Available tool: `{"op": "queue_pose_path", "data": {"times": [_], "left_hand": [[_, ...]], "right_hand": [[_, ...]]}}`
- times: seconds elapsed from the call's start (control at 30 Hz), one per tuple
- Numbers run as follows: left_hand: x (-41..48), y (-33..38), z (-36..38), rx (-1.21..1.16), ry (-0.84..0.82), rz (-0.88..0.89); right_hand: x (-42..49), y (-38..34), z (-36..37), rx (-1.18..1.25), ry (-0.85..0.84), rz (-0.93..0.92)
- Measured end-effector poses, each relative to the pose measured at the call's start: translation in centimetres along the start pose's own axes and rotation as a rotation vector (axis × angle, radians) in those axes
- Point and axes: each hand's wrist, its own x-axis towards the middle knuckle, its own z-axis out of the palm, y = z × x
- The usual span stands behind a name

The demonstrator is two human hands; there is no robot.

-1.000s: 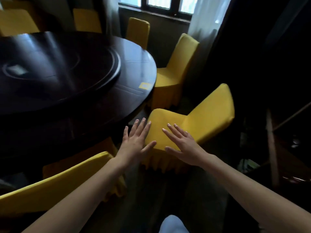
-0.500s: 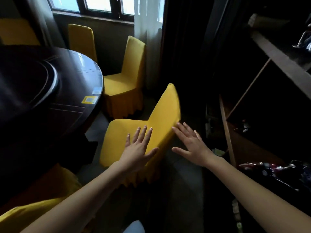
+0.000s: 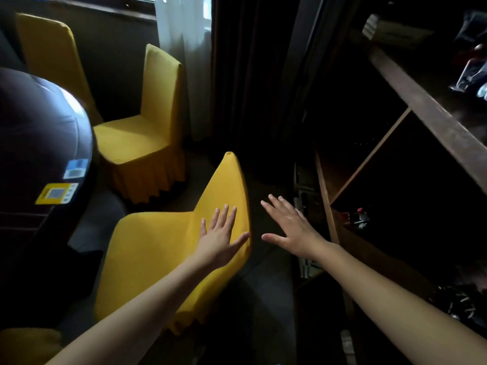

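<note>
Nearest chair (image 3: 158,248) plain yellow; round table (image 3: 39,143) dark brown, glossy; table sticker (image 3: 56,193) yellow.

View swung right, both grips shifted off the seat

The left grip (image 3: 220,237), a second ago over the seat of the chair (image 3: 158,248), now shows against its backrest at lower centre. The right grip (image 3: 290,230) has cleared the yellow cover and sits over dark floor to its right. The desk (image 3: 39,133) has slid to the left edge, and a shelf (image 3: 434,122) now fills the right side.
</note>
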Motion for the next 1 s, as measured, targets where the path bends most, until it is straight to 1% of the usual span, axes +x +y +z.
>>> {"op": "queue_pose_path", "data": {"times": [0.1, 0.13, 0.3, 0.37, 0.47, 0.57, 0.63, 0.73, 0.87, 0.93, 1.0], "left_hand": [[3.5, 0.0, 0.1, -0.059, -0.011, -0.024], [3.9, 0.1, 0.4, -0.081, -0.032, -0.057], [5.6, 0.0, 2.0, -0.146, -0.015, -0.173], [6.1, -0.2, 2.6, -0.201, -0.026, -0.22], [6.9, 0.1, 2.4, -0.295, -0.024, -0.304], [7.8, 0.5, 2.3, -0.473, 0.007, -0.379], [7.7, 1.0, 3.0, -0.619, 0.055, -0.43], [7.3, 2.0, 4.0, -0.701, 0.13, -0.516], [6.1, 4.4, 5.3, -0.711, 0.264, -0.75], [5.5, 5.9, 6.0, -0.672, 0.339, -0.838], [5.3, 7.0, 6.0, -0.622, 0.412, -0.872]], "right_hand": [[3.0, 2.3, -1.2, 0.022, 0.027, -0.005], [3.8, 2.8, -1.2, 0.019, 0.007, -0.013], [10.1, 4.9, -1.4, -0.033, -0.078, -0.127], [13.2, 5.1, -1.3, -0.106, -0.111, -0.227], [18.1, 5.2, -1.0, -0.254, -0.187, -0.443], [22.7, 5.0, -1.2, -0.358, -0.256, -0.624], [25.5, 5.1, -1.7, -0.39, -0.314, -0.746], [29.1, 5.2, -2.5, -0.394, -0.357, -0.844], [31.4, 4.4, -2.3, -0.427, -0.424, -0.942], [31.8, 4.4, -2.0, -0.443, -0.391, -1.044], [32.3, 4.5, -1.8, -0.427, -0.358, -1.135]]}}
